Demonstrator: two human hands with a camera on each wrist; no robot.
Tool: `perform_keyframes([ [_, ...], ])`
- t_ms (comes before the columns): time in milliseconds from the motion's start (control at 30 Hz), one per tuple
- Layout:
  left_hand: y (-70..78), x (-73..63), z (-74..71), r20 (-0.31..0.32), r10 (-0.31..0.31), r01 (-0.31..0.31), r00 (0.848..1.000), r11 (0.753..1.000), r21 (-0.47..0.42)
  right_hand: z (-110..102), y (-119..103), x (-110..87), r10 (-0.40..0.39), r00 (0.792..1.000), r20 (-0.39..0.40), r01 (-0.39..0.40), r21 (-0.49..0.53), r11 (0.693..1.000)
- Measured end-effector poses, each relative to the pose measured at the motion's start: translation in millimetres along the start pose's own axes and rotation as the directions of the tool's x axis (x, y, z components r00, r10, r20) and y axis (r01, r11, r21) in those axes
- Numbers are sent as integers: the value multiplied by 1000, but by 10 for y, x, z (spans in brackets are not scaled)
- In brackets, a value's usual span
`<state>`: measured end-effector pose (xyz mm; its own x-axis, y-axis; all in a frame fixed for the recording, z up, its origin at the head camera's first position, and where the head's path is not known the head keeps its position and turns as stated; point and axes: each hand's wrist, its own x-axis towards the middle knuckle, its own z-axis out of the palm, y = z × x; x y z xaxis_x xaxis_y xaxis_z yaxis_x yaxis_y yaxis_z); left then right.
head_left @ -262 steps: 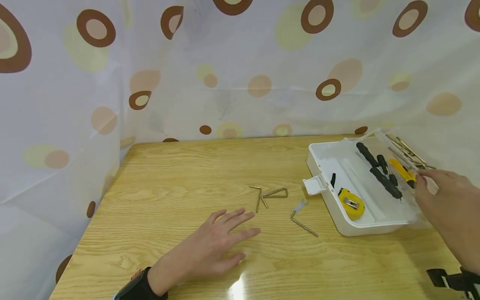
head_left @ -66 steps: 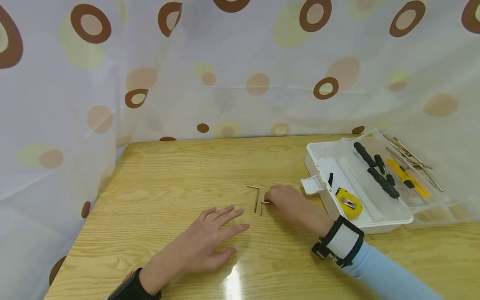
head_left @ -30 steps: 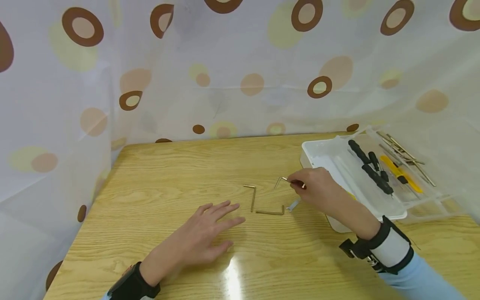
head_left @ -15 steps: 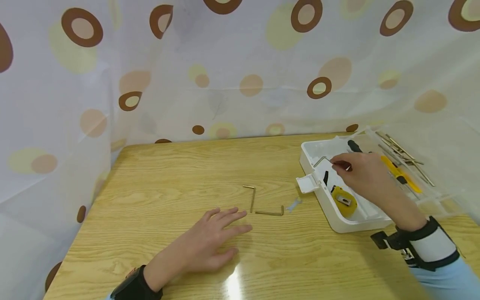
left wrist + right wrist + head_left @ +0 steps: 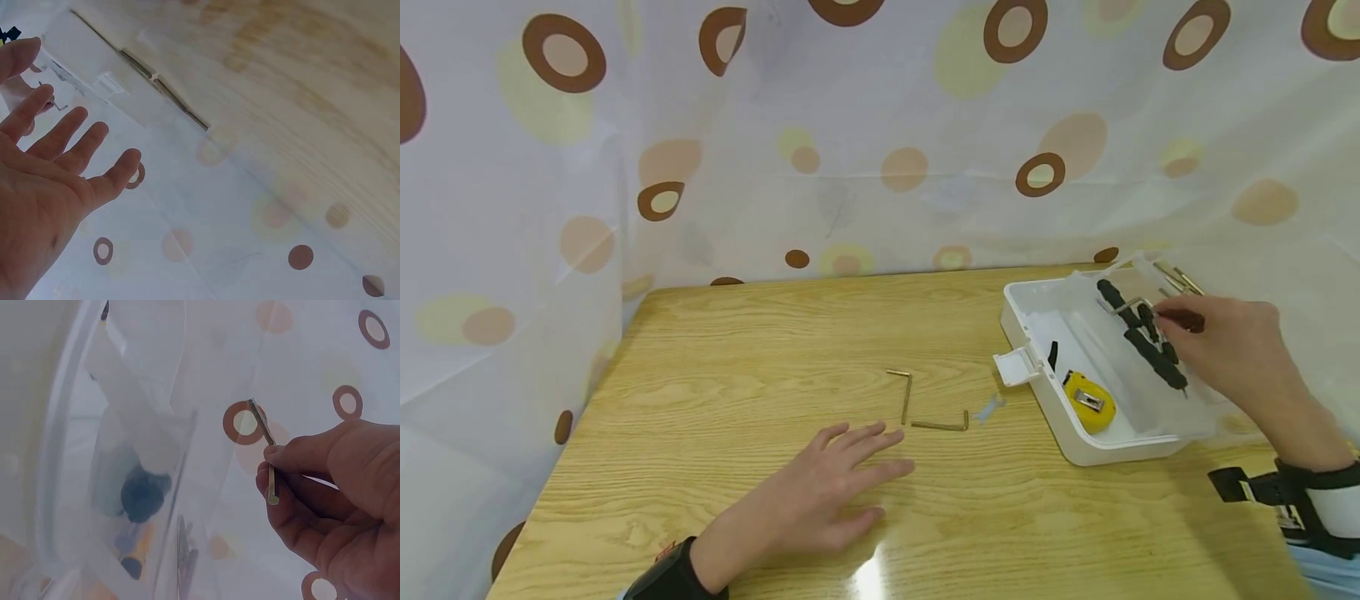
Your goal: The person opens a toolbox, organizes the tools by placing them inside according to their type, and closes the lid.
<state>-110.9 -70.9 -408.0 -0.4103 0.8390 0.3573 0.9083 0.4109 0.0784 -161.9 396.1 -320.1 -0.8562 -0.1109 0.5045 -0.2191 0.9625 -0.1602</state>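
My right hand (image 5: pixel 1243 346) pinches an L-shaped brass-coloured hex key (image 5: pixel 1129 303) between thumb and fingers. It hovers over the tool tray's right part; in the right wrist view the hex key (image 5: pixel 260 419) sticks out past the fingertips. Fingers spread, my left hand (image 5: pixel 827 487) is low over the table and holds nothing. Just beyond its fingertips lie two more hex keys, one roughly upright in view (image 5: pixel 907 400) and one lying sideways (image 5: pixel 936 427). Beside them is a small open-ended wrench (image 5: pixel 989 408).
A white toolbox (image 5: pixel 1120 454) with its latch (image 5: pixel 1017 367) on the left stands at the table's right. Inside are a yellow tape measure (image 5: pixel 1088 402) and black-handled screwdrivers (image 5: pixel 1156 360). Other hex keys (image 5: pixel 1180 279) lie farther right, partly behind my hand. A patterned curtain (image 5: pixel 850 150) hangs behind.
My right hand has carried a hex key from the table rightward over the toolbox. Fewer hex keys lie on the table than several seconds ago. My left hand has barely shifted.
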Motion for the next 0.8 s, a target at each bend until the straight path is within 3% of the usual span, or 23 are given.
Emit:
perform_keyframes([
  [200, 30, -2, -11, 38, -26, 26, 999, 1000, 8, -95, 222, -48, 162, 986, 28, -161, -42, 986],
  [400, 36, -2, -14, 45, -33, 33, 998, 999, 14, -74, 602, -117, 370, 925, 81, -367, -47, 929],
  [500, 34, -3, -8, 42, -28, 28, 999, 999, 21, -41, 730, -155, 398, 914, 77, -398, -17, 917],
  [633, 30, -11, -3, 38, -27, 26, 999, 999, 25, -16, 769, -188, 397, 914, 86, -399, 16, 917],
  [800, 27, -18, -3, 35, -28, 27, 999, 999, 25, 36, 828, -210, 394, 913, 106, -395, -9, 918],
])
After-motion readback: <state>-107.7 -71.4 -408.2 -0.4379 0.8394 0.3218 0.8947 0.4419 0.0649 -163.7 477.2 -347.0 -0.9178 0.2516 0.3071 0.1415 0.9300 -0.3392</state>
